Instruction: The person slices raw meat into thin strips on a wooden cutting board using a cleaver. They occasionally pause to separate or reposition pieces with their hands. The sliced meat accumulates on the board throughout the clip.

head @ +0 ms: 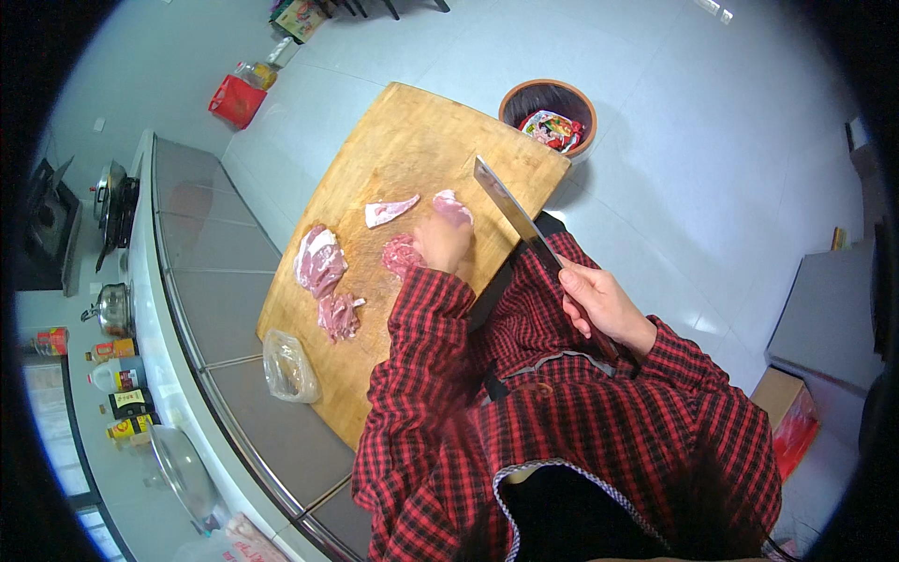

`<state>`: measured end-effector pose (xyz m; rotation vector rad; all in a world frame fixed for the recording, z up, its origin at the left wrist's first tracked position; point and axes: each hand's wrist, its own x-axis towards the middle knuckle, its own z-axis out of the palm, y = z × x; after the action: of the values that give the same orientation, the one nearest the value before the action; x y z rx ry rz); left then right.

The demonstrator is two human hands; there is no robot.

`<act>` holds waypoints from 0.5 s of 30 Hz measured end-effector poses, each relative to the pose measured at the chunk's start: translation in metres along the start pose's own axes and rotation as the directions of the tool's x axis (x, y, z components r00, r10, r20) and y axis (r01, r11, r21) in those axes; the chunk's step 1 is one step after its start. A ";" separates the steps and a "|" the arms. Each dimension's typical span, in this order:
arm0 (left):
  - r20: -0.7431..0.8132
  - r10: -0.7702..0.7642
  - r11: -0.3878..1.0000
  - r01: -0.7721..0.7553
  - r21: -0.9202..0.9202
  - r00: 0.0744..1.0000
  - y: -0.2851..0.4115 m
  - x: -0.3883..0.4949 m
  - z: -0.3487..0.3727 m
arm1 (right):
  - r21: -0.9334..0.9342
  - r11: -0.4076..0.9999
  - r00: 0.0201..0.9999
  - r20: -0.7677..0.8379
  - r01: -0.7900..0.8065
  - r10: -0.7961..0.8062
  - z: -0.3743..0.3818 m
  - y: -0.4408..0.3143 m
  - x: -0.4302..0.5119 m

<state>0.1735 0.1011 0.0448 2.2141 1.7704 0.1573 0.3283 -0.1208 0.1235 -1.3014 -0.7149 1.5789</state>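
My right hand is closed around the handle of a cleaver, whose broad blade is raised beside the right edge of a wooden cutting board. Over the board my left hand is blurred. It lies between a piece of raw meat and a small heap of cut meat; whether it grips either is unclear. Just beyond that lies a tapered strip of meat with white fat. Further left rest a larger slab of meat and a ragged piece touching its lower end.
A clear plastic bag sits at the board's left edge. Past the far right corner stands a waste bin with wrappers inside. Along the left runs a counter carrying bottles, a steel pot and a metal basin.
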 end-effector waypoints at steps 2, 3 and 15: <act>-0.025 0.014 0.990 -0.018 -0.137 1.000 0.003 0.001 -0.001 | 0.005 1.000 1.000 -0.009 -0.007 0.007 0.001 0.000 0.000; -0.005 0.007 0.972 -0.008 -0.235 1.000 0.005 0.003 -0.003 | 0.007 1.000 1.000 -0.003 -0.001 0.001 0.003 0.000 0.000; -0.011 0.132 0.318 -0.052 -0.947 0.991 -0.023 -0.034 -0.128 | -0.003 1.000 1.000 0.007 0.020 -0.020 0.014 -0.006 -0.006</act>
<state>0.1096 0.0940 0.1629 1.3388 0.9767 0.8966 0.3164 -0.1218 0.1346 -1.2879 -0.7333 1.5678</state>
